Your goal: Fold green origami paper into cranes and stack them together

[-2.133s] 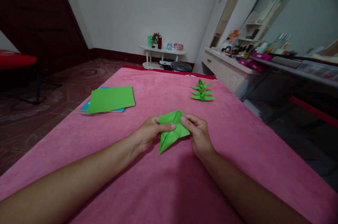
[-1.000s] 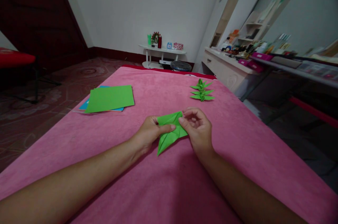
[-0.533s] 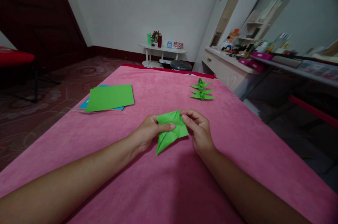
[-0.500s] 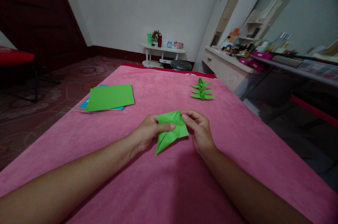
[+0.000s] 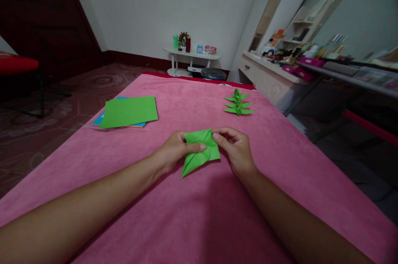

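Note:
A partly folded green sheet of origami paper is held above the pink cloth, with creases across it and a pointed flap at its lower left. My left hand grips its left side, thumb lying across the front and the other fingers hidden behind. At the upper right edge, my right hand pinches the paper between thumb and forefinger. Farther off to the right stand several folded green paper pieces with spiky points, set in a row. To the left lies a stack of paper, green on top with blue showing beneath.
The pink cloth covers the wide surface under my hands. Beyond its far edge is a low white stand with small items. A cluttered dresser runs along the right, and a red-seated chair is at the left.
The paper's lower left tip has shifted slightly up and left. Both hands keep their hold on it. The whole view has tilted a little.

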Available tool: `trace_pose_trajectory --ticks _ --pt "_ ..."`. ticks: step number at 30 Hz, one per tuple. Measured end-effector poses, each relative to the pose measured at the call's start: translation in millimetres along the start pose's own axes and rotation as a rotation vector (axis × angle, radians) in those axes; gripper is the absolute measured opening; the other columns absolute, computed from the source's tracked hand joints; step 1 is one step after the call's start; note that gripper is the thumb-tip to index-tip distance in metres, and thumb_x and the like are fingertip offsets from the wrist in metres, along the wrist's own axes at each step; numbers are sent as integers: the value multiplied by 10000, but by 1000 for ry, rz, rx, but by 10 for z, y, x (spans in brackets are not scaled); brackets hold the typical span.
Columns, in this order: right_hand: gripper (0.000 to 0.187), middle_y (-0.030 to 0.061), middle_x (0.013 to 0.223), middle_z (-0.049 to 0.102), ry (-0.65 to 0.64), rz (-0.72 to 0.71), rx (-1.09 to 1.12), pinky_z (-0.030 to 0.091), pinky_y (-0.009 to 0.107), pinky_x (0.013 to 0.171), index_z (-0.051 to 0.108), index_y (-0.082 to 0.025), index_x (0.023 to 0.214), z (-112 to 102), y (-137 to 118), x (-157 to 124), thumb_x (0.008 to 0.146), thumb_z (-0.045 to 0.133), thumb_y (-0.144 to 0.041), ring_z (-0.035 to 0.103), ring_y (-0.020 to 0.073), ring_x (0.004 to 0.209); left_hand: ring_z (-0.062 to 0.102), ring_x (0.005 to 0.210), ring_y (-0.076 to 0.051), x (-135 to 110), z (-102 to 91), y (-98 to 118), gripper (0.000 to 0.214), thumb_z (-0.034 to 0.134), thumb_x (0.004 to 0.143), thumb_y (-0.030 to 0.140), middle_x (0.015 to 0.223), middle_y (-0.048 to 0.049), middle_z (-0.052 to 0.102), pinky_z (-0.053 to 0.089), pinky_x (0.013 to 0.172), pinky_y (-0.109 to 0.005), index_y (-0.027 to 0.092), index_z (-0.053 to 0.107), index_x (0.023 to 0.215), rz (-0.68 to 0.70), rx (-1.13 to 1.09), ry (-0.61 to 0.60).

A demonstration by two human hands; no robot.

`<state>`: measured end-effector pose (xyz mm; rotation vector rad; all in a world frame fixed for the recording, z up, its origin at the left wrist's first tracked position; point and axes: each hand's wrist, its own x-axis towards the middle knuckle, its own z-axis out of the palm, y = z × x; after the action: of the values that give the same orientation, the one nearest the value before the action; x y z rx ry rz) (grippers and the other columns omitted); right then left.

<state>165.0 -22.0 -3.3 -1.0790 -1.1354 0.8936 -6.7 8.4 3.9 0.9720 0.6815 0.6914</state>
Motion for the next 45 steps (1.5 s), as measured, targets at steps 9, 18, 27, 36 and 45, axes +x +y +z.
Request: trace_pose_trajectory --ticks 9,18,27,36,45 --pt "168 -14 660 625 -115 148 57 419 229 559 671 -175 704 -1 -69 -25 669 750 -319 531 105 574 623 586 -136 16 20 -12 207 783 609 206 750 -74 728 484 601 -259 104 733 781 131 173 55" --pt "144 -23 717 572 -167 36 129 411 226 599 613 -195 693 19 -35 -40 668 752 -226 515 105 650 619 609 -117 -3 28 -74 242 776 630 222 765 -40 717 474 613 -233 130 730 849 124 93 68" --pt "112 2 822 624 -41 -32 105 444 246 652 655 -203 657 36 -17 -50 644 765 -190 566 129 743 632 631 -115 -12 69 -68 284 779 626 197 802 -51 724 482 638 -229 130 727 897 76 -15 40" --pt "97 0 744 620 69 -117 -85 452 255 663 634 -190 649 87 -56 -74 673 727 -204 573 133 710 638 647 -136 -14 83 -72 319 811 574 237 825 -69 725 495 663 -258 122 728 860 51 2 69" --pt "134 0 719 616 137 -72 -99 443 253 609 591 -191 649 127 -66 -99 664 720 -224 565 130 656 615 594 -115 -14 101 -54 270 813 566 236 749 -39 713 482 611 -238 131 729 800 40 10 59"
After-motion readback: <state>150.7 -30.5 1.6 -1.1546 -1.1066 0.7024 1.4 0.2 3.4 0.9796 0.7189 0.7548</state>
